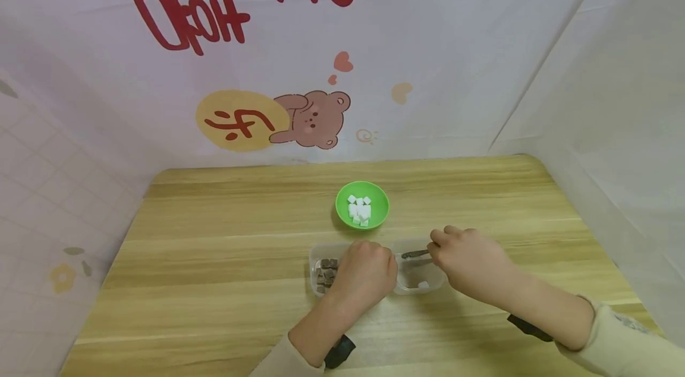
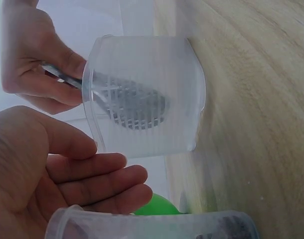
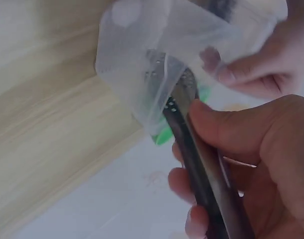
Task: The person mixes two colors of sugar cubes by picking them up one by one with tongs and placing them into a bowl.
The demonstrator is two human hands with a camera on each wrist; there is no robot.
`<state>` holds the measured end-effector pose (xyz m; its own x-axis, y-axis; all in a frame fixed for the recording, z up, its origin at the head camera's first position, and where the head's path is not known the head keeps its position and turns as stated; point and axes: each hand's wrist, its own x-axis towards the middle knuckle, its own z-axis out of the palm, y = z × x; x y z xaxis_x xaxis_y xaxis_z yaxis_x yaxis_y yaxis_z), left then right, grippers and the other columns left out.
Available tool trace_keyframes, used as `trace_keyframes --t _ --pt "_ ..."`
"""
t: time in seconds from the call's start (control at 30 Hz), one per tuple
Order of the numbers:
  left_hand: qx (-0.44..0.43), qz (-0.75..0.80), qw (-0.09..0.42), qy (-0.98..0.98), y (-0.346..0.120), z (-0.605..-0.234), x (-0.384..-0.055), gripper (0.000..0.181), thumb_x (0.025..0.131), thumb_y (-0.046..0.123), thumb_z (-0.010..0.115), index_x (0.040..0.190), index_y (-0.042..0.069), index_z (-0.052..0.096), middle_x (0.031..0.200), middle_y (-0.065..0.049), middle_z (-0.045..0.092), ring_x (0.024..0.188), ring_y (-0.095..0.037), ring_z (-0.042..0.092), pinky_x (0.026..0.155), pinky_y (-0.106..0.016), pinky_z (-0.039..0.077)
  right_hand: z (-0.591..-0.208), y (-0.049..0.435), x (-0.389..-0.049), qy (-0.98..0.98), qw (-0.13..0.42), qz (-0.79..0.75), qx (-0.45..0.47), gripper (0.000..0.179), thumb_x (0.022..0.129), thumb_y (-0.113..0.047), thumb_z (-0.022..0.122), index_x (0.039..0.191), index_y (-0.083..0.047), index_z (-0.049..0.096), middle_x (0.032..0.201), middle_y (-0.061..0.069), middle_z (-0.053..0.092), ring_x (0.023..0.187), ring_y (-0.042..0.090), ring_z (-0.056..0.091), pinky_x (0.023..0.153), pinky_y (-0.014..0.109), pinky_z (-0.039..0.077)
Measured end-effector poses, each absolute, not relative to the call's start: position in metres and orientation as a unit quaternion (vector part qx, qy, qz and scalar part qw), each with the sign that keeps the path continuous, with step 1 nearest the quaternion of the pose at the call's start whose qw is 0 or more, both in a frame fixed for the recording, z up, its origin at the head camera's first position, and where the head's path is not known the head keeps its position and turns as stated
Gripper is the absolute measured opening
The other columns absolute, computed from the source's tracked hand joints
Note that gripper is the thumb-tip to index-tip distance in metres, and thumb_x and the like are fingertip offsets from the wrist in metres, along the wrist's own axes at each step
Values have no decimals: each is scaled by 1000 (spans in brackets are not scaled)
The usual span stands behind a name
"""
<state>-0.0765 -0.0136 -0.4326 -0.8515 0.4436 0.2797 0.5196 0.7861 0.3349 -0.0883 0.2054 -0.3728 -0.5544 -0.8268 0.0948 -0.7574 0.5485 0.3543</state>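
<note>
My right hand grips metal tongs, thumb on one arm and fingers curled round the other. The perforated tong heads are inside the right clear plastic container. A white cube lies in that container, apart from the tongs. My left hand is between the two containers, with its thumb close to the right container's rim. Its fingers are loosely bent, and nothing shows between them; contact with the rim is unclear. The left clear container holds several dark brown cubes, partly hidden by this hand.
Behind the containers stands a green bowl with several white cubes in it. Everything is on a wood-grain table. A white printed cloth hangs along the table's far edge, with pale cloth at both sides.
</note>
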Motion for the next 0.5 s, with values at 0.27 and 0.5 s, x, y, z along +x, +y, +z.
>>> trace_keyframes --t 0.27,0.5 --pt "-260 -200 102 -939 -14 -433 -78 49 92 8 63 49 16 40 48 6 34 48 -12 37 58 -32 44 -360 223 -97 -885 164 42 433 27 69 -6 93 90 -10 76 86 -3 66 67 12 61 52 24 51" --pt "-259 -208 95 -938 -14 -432 -76 47 91 7 64 50 16 43 48 7 37 49 -13 40 60 -32 44 -348 225 -108 -882 198 140 405 27 73 -2 88 97 -9 77 89 -5 68 63 3 57 51 24 47"
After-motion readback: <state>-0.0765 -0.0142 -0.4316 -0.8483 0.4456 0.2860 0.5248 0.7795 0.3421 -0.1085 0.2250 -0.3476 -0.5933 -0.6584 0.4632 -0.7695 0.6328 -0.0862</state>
